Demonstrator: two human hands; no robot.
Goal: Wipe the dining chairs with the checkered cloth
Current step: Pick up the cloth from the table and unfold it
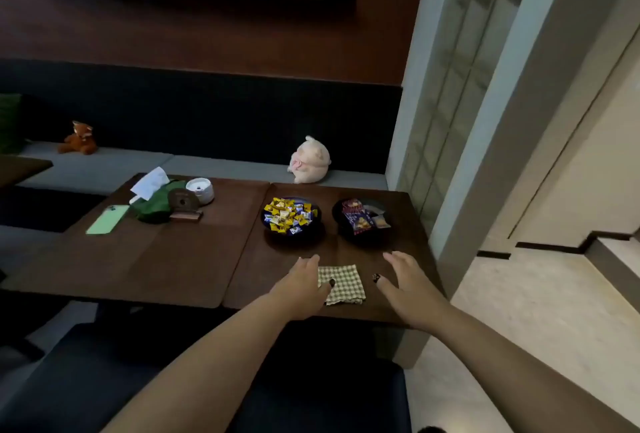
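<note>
The checkered cloth (341, 284), beige with dark checks, lies folded in a small square near the tabletop's (194, 259) near edge. The left hand (302, 288) overlaps its left side, fingers loosely apart; the right hand (403, 280) hovers just beside it, fingers spread. No writing is readable.

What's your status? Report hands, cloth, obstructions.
Left hand open, thumb on the checkered cloth. Right hand open beside it, no grip yet. Cloth folded flat on table. Candy bowl behind, clear of reach.
</note>
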